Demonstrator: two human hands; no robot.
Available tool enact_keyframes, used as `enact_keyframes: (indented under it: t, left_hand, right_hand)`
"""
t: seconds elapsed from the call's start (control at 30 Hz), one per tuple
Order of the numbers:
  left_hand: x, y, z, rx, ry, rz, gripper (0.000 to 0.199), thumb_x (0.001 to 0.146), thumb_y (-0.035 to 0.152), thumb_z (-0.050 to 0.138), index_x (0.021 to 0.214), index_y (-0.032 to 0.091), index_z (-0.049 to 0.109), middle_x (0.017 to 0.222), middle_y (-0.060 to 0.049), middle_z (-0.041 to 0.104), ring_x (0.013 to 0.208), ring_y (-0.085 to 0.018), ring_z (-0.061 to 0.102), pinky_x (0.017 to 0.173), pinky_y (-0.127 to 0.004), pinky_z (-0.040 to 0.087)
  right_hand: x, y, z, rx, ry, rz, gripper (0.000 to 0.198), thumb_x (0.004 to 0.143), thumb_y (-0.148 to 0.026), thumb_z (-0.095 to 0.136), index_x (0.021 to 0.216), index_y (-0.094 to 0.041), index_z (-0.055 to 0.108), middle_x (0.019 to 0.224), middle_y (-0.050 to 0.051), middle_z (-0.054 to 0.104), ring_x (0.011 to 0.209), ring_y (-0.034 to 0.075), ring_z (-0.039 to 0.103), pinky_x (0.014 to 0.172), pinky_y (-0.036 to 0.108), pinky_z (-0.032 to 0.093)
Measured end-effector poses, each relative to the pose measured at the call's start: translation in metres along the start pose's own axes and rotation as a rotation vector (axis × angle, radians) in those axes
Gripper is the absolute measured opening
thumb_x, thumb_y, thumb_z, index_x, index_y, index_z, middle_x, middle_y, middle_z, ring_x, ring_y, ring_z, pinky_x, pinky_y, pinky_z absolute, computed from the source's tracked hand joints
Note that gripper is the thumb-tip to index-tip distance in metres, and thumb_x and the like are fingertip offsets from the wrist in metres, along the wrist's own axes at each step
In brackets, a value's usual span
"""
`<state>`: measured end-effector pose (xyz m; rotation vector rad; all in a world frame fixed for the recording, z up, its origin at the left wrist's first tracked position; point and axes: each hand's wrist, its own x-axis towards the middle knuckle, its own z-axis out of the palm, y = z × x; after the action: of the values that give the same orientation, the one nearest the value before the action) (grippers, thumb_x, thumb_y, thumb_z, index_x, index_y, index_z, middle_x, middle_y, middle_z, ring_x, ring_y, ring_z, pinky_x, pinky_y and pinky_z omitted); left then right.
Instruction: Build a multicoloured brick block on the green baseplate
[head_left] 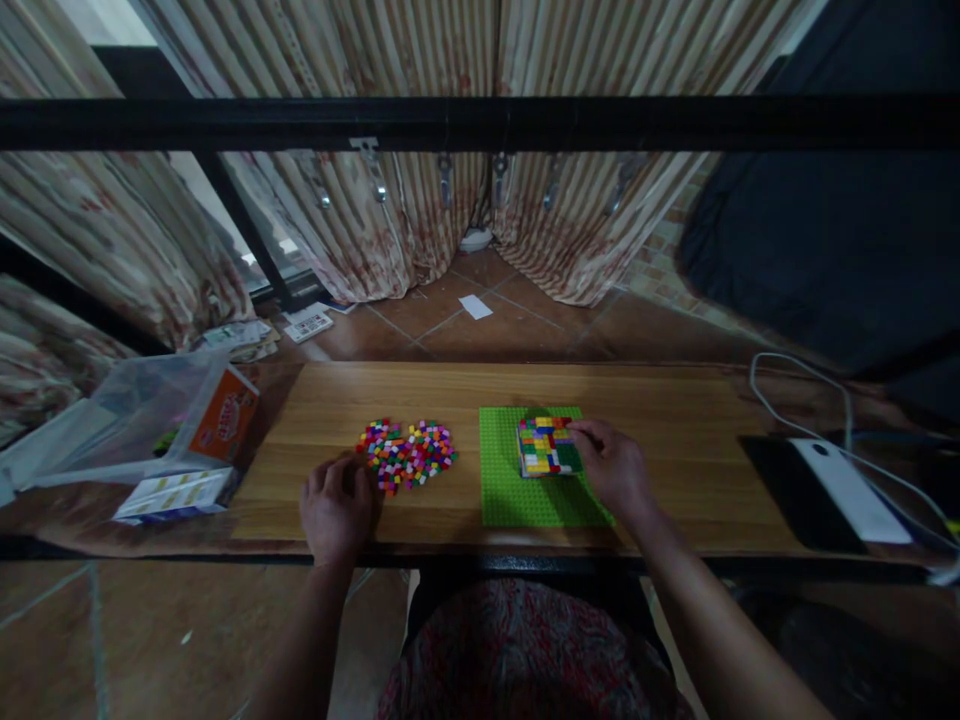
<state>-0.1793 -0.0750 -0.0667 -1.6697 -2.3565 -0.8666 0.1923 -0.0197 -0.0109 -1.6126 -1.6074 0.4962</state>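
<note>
A heap of small multicoloured toy bricks [409, 455] lies spread on the wooden board. At its left edge is my left hand [337, 508], back up, with the fingers curled down and the tips hidden. On the green baseplate [502, 505] stands a low block built of coloured toy bricks [544, 445], with yellow, red, blue, white and green on top. My right hand [615, 470] reaches in from the right, thumb and fingers pinched together at the block's upper right corner. Whatever is between those fingertips is too small to make out.
Left of the wooden board [660, 390] are a clear plastic bin [142, 400] with an orange label and a white-and-blue box [176, 495]. At right lie a white device [847, 490] and a looped white cable [799, 357]. A black bar [480, 124] crosses before the curtains.
</note>
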Motion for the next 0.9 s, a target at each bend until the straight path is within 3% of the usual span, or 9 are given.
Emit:
enact_keyframes:
  t: [0.17,0.37,0.67,0.9]
  left_hand:
    - [0.001,0.002,-0.001,0.008,0.001,-0.004,0.03,0.086,0.037,0.052,0.101,0.017,0.068,0.106,-0.012,0.065,0.1,-0.026,0.057,0.091,-0.04,0.045]
    - [0.001,0.003,-0.001,0.013,0.003,-0.001,0.031,0.086,0.039,0.051,0.101,0.017,0.067,0.106,-0.012,0.064,0.1,-0.026,0.058,0.09,-0.039,0.045]
    - [0.002,0.002,-0.001,0.026,0.007,0.006,0.032,0.086,0.041,0.049,0.1,0.018,0.067,0.106,-0.012,0.064,0.1,-0.027,0.058,0.089,-0.04,0.045]
    - [0.002,0.004,-0.003,0.023,0.01,0.004,0.032,0.086,0.041,0.05,0.1,0.018,0.067,0.107,-0.012,0.065,0.1,-0.027,0.057,0.09,-0.04,0.045]
  right_hand:
    - [0.002,0.001,-0.009,0.002,0.081,0.045,0.036,0.086,-0.047,0.049,0.088,-0.017,0.069,0.084,0.01,0.073,0.078,0.024,0.067,0.072,0.034,0.05]
    - [0.002,0.008,-0.003,-0.001,0.08,0.012,0.034,0.089,-0.047,0.047,0.087,-0.019,0.066,0.084,0.009,0.07,0.075,0.022,0.063,0.07,0.033,0.049]
    - [0.005,0.017,0.019,-0.007,0.102,-0.128,0.028,0.092,-0.042,0.047,0.084,-0.023,0.065,0.109,0.01,0.06,0.111,0.026,0.053,0.1,0.046,0.042]
    - [0.007,0.022,0.022,0.06,0.075,-0.091,0.025,0.089,-0.042,0.052,0.082,-0.023,0.067,0.119,0.01,0.056,0.119,0.026,0.051,0.104,0.046,0.038]
